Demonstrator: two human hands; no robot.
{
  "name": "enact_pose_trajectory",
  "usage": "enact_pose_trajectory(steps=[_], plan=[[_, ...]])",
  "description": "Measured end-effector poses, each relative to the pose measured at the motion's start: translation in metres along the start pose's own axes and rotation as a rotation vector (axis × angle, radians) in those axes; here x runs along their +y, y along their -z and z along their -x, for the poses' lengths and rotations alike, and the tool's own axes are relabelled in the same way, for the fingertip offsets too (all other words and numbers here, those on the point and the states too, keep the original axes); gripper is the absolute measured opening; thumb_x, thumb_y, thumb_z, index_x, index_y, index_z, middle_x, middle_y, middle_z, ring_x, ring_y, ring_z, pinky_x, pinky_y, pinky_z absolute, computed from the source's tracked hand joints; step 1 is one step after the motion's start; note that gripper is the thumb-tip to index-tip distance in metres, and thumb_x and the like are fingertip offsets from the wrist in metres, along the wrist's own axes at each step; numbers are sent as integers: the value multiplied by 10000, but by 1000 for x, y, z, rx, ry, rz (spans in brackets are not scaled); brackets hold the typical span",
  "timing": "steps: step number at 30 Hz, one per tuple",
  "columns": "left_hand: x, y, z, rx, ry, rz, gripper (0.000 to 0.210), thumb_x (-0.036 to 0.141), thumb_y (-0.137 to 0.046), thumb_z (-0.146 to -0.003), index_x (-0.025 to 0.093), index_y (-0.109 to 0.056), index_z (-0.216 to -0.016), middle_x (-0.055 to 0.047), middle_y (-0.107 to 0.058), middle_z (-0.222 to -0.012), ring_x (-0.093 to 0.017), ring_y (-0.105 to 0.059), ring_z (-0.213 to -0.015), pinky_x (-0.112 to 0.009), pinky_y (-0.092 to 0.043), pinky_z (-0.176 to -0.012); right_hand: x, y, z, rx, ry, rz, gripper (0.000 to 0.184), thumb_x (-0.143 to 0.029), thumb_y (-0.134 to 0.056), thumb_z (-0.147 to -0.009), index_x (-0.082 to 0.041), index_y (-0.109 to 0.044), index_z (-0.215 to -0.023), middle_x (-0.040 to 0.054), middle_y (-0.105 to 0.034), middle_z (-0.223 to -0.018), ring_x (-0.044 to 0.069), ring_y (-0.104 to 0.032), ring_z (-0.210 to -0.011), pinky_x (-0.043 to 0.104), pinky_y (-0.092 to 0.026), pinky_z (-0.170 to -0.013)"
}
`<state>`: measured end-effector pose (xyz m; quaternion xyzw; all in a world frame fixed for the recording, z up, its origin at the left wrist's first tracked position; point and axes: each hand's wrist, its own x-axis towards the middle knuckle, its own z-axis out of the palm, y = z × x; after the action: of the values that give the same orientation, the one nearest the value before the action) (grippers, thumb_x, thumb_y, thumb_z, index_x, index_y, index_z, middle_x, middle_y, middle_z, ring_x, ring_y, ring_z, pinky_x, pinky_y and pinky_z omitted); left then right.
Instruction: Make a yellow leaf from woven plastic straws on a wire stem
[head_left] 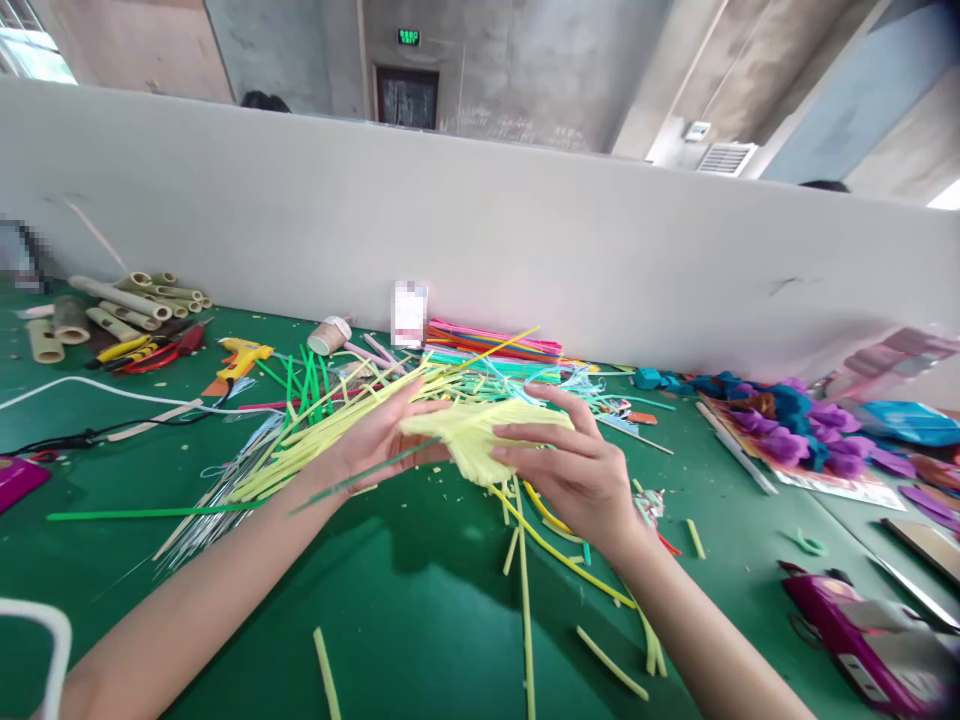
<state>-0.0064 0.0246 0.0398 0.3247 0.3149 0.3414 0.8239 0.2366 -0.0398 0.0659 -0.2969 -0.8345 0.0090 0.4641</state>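
A pale yellow flower (469, 440) made of fuzzy pipe cleaners is held above the table between both hands. A thin green stem (360, 482) runs from its base toward the lower left. My left hand (386, 435) is closed round the flower's base, its fingertips partly hidden by the petals. My right hand (577, 465) holds the petals from the right, its fingers laid across them; the thumb is hidden. Under and behind my left wrist lies a heap of yellow pipe cleaners (300, 455). Loose yellow pieces (525, 600) lie below my right hand.
A yellow glue gun (244, 358), pliers (161, 345) and bamboo tubes (135, 300) lie at the left. Coloured pipe-cleaner bundles (495, 342) rest along the white partition (480, 220). Purple and blue flowers (817, 430) and a magenta device (862, 640) are at the right.
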Motion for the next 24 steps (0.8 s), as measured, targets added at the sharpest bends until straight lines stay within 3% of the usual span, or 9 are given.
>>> enact_pose_trajectory(steps=[1,3,6,8,9,11,16,24], plan=[[-3,-1,0,66,-68,13,482,330,-700,-824,166,-572,-1259,-114,-720,-1118,-209,-733,-848,-260,-598,-698,-1,0,2,-20,19,55,301,-124,-656,-850,-367,-756,-997,-14,-750,-1087,287,-473,-1311,525,-399,-1072],[-8,-3,2,121,-192,25,568,112,-705,-786,223,-528,-1314,-70,-721,-1131,-169,-736,-808,-222,-597,-676,-3,-2,9,24,-45,155,307,-140,-679,-837,-347,-737,-1057,15,-683,-1239,301,-427,-1344,533,-377,-1088],[-15,-1,8,91,-346,26,552,63,-671,-801,213,-527,-1312,-95,-704,-1173,-214,-730,-915,-288,-617,-747,-8,-12,28,236,-408,141,360,-258,-712,-826,-296,-662,-1180,83,-611,-1305,304,-519,-1238,520,-433,-1027],[-20,2,13,107,-402,36,455,57,-650,-820,181,-566,-1250,-108,-702,-1180,-226,-722,-959,-308,-617,-787,-12,-23,43,284,-748,-124,306,-375,-663,-863,-258,-645,-1145,97,-674,-1143,259,-636,-1009,427,-546,-831],[-23,4,15,120,-414,47,416,55,-642,-827,175,-579,-1221,-107,-704,-1178,-224,-720,-968,-308,-617,-799,-14,-30,48,239,-897,-314,278,-429,-609,-893,-232,-657,-1082,94,-703,-1030,232,-660,-880,382,-559,-739],[-29,6,18,127,-415,64,375,59,-633,-841,178,-590,-1194,-97,-704,-1186,-219,-712,-997,-310,-611,-831,-19,-42,56,156,-1054,-594,335,-500,-564,-905,-194,-685,-971,86,-721,-884,194,-652,-745,317,-537,-643],[-41,3,18,115,-379,74,442,84,-654,-845,208,-569,-1260,-80,-708,-1191,-224,-693,-1054,-318,-594,-889,-24,-59,59,159,-1094,-770,336,-506,-651,-845,-175,-708,-845,65,-725,-780,166,-642,-683,281,-513,-632],[-45,4,20,133,-345,81,534,75,-666,-828,221,-528,-1324,-81,-714,-1179,-230,-707,-1023,-303,-614,-839,-17,-56,64,238,-1058,-643,271,-476,-665,-840,-206,-667,-861,44,-708,-785,190,-644,-730,296,-505,-656]])
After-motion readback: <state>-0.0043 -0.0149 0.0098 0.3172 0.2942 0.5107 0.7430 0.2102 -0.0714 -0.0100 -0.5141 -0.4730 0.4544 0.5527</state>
